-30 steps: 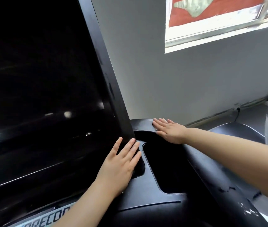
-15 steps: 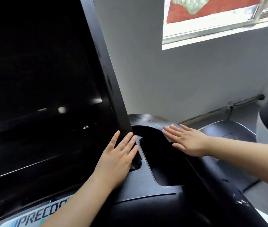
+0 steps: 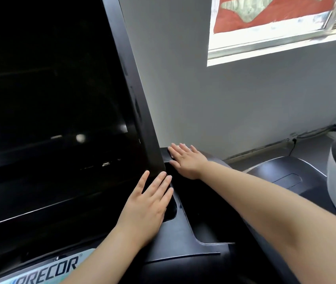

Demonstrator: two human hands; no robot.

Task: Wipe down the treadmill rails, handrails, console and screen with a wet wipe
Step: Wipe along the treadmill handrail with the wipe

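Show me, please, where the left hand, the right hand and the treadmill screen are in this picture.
left hand (image 3: 145, 210), head view, on the back of the hand.
right hand (image 3: 187, 160), head view, on the back of the hand.
treadmill screen (image 3: 50, 89), head view, on the dark glass.

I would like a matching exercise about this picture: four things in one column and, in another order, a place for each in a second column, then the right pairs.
Things
1. left hand
2. right hand
3. screen
4. window

Places
A. upper right, set in the grey wall
B. flat on the far top of the console, just right of the screen's frame
C. fills the left side, dark and switched off
D. flat on the console at the screen's lower right corner

Pairs: 1-D, 2-B, 3-C, 4-A
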